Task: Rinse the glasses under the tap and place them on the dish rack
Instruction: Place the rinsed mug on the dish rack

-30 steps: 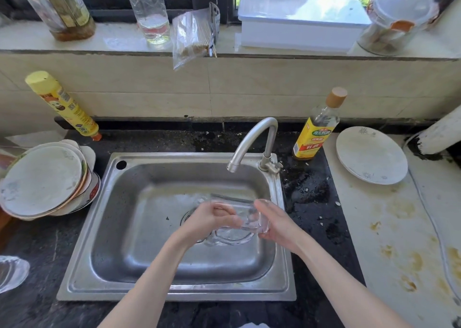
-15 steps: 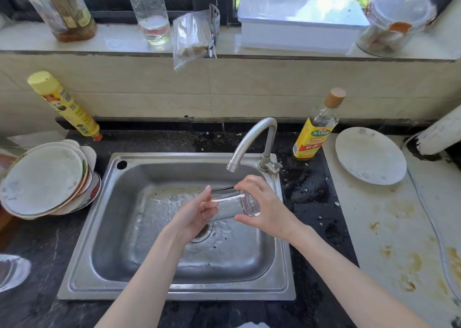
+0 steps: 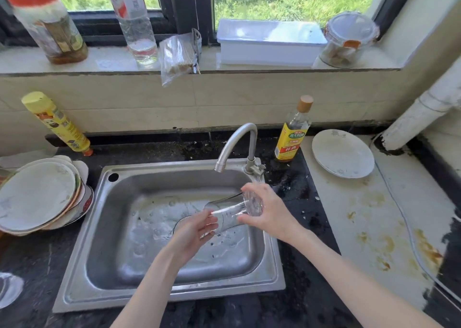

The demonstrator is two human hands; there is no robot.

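Over the sink (image 3: 79,265), glass (image 3: 230,211) sideways, left hand (image 3: 193,230), right hand (image 3: 267,209) gripping

One glass (image 3: 230,211), one tap (image 3: 237,143), one sink (image 3: 139,228) and two hands. Four bottles: two on the sill (image 3: 50,23) (image 3: 136,20), two on the counter (image 3: 56,122) (image 3: 293,131). One lone plate (image 3: 343,153), one plate stack (image 3: 37,195), one white box (image 3: 270,43), one jar (image 3: 349,40), one plastic bag (image 3: 178,55)

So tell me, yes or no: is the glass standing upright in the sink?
No, the glass lies tilted on its side above the sink, held between the left hand and right hand.
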